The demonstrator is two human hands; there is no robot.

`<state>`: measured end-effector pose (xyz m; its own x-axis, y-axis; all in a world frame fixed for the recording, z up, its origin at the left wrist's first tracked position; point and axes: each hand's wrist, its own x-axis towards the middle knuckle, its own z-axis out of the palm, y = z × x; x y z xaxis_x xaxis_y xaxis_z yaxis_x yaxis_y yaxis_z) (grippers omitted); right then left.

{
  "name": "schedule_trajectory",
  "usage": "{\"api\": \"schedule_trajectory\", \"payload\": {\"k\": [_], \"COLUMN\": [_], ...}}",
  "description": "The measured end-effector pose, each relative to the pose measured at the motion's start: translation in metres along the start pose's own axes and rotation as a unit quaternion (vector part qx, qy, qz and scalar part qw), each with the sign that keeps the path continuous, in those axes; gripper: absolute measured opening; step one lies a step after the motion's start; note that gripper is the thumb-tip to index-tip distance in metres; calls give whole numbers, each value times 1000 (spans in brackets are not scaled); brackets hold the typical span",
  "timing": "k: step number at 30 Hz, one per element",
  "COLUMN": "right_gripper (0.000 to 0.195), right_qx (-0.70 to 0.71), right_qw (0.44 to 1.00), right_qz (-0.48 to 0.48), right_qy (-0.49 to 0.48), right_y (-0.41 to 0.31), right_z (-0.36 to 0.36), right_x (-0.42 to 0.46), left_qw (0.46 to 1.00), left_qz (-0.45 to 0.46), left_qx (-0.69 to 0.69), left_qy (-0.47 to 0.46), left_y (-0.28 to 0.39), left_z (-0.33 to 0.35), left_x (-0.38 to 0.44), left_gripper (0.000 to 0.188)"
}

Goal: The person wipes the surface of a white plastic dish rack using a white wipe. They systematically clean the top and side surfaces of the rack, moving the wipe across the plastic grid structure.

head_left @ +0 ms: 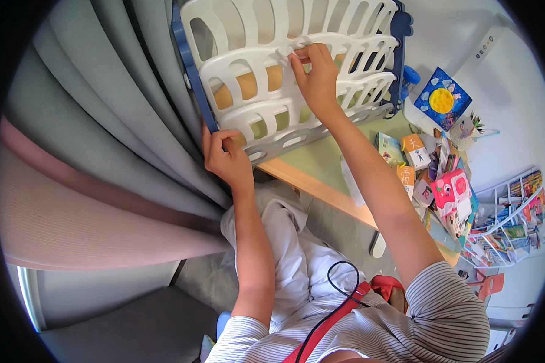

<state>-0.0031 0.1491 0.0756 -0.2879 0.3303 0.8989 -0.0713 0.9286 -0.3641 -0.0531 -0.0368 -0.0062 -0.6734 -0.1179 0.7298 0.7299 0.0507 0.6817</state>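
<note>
A white plastic slatted rack (258,51) stands tilted on the table in front of me, with a blue side post (191,68) at each end. Along its lower edge runs a grey rail (306,135). My left hand (230,159) grips the bottom of the left post, some fingers hidden behind it. Pinched in the fingers of my right hand (318,79) is a crumpled white tissue or wipe (288,51), pressed against a middle slat of the rack. Part of the tissue is hidden by those fingers.
Grey and pink curtains (104,113) hang close on the left. The table (315,193) has a wooden edge. Books, orange-topped card boxes (416,151) and a pink toy case (451,193) crowd its right side. A blue painting (442,99) leans against the wall near a small potted plant (465,129).
</note>
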Motion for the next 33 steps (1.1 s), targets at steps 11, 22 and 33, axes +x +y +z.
{"api": "schedule_trajectory", "payload": {"k": [11,22,33], "right_gripper": [12,15,13], "right_qx": [31,138,85], "right_qw": [995,962,978], "right_qz": [88,229,184], "right_qy": [-20,51,41], "right_y": [5,-4,-5], "right_z": [1,0,11], "right_x": [-16,-8,-13], "left_qw": [1000,1000,1000], "left_qz": [3,4,-1], "left_qx": [4,9,9], "left_qy": [-2,3,4], "left_y": [-2,-1,-1], "left_z": [1,0,1], "left_x": [1,0,-1], "left_gripper": [18,18,18]}}
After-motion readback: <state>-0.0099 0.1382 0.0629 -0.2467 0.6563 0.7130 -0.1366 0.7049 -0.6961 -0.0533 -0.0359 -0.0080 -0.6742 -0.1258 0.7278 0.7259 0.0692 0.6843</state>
